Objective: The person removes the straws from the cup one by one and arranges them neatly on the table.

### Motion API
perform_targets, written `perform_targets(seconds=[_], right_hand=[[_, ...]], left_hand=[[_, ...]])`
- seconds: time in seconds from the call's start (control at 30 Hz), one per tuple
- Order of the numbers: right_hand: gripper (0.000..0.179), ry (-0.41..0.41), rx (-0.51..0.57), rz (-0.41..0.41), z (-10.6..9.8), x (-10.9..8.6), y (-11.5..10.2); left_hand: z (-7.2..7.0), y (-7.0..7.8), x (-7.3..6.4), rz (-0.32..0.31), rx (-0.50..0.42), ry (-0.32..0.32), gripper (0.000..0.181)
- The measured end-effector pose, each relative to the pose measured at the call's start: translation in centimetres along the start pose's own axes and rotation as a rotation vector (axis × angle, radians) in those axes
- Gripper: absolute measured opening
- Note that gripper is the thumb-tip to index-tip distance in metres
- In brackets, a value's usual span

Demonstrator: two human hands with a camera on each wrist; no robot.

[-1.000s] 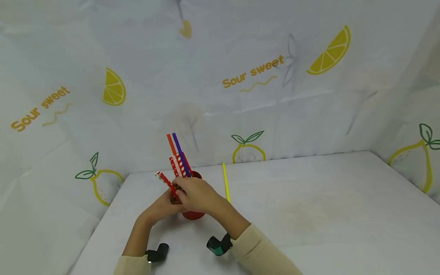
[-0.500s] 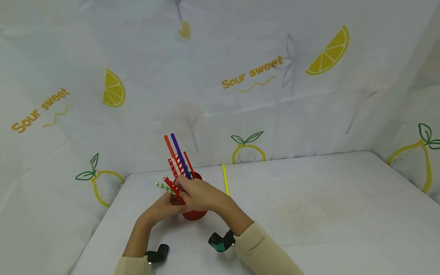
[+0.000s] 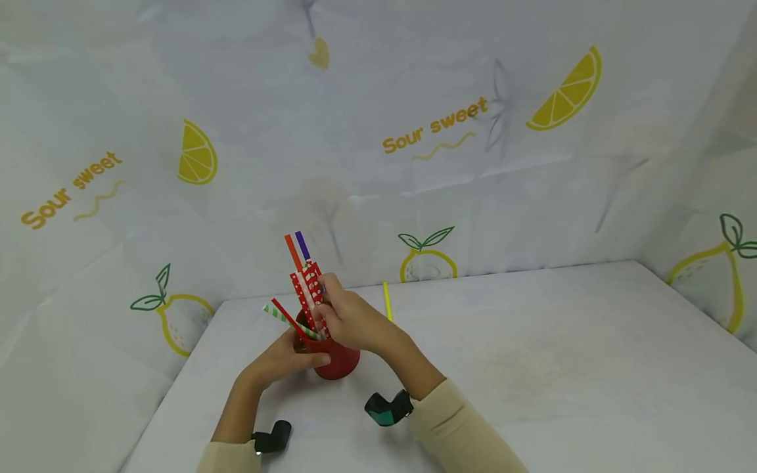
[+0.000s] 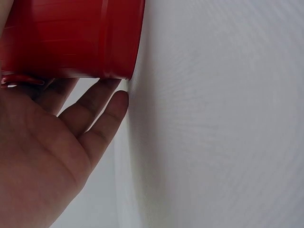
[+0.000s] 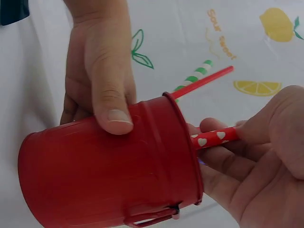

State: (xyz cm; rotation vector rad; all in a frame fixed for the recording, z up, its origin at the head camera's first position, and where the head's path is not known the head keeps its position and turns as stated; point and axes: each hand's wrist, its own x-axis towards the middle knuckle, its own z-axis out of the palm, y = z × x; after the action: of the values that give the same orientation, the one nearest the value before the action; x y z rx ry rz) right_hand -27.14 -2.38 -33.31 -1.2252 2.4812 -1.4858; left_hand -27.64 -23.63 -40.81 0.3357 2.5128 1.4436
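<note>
A small red bucket (image 3: 340,362) stands on the table, holding several straws. My left hand (image 3: 290,358) grips its side, the thumb on the front wall and the fingers behind; in the left wrist view they curve under the red wall (image 4: 71,38). Over the rim, my right hand (image 3: 357,322) pinches a red straw with white hearts (image 5: 213,138). A green-striped straw (image 5: 197,76) and a plain red straw (image 5: 209,83) lean out to the left. An orange straw (image 3: 292,251) and a purple straw (image 3: 303,244) rise tallest. Lower straw ends are hidden inside.
A yellow straw (image 3: 388,301) shows behind the right forearm. The white table (image 3: 544,355) stretches far to the right. Behind it hangs a white cloth (image 3: 355,164) with lemon prints. Each wrist wears a black camera, one of them the left camera (image 3: 272,436).
My right hand has risen and shifted slightly right along the straws, uncovering more of the bucket's front. A plain red straw now leans left beside the green-striped one. My left hand stays in place.
</note>
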Motion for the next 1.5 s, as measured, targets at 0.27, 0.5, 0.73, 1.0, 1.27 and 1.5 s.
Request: perform_targets(seconds=[0.27, 0.5, 0.73, 1.0, 1.27, 1.5], right_hand=[[0.037, -0.081, 0.077, 0.023, -0.6, 0.0, 0.3], [0.010, -0.106, 0.098, 0.050, -0.7, 0.1, 0.5], [0.017, -0.044, 0.180, -0.015, -0.7, 0.3, 0.5], [0.025, -0.053, 0.159, 0.035, -0.8, 0.1, 0.5], [0.029, 0.106, 0.193, 0.046, -0.8, 0.3, 0.7], [0.040, 0.248, 0.296, -0.026, -1.5, 0.4, 0.8]], left_hand=[[0.0, 0.0, 0.0, -0.003, -0.004, 0.013, 0.081], [-0.2, -0.2, 0.0, 0.026, -0.015, -0.012, 0.080], [-0.2, -0.1, 0.2, 0.010, -0.009, -0.004, 0.081], [-0.2, -0.1, 0.1, 0.020, -0.012, -0.010, 0.081], [-0.2, -0.1, 0.1, 0.003, -0.018, -0.008, 0.081], [-0.3, -0.1, 0.2, -0.003, -0.014, 0.004, 0.083]])
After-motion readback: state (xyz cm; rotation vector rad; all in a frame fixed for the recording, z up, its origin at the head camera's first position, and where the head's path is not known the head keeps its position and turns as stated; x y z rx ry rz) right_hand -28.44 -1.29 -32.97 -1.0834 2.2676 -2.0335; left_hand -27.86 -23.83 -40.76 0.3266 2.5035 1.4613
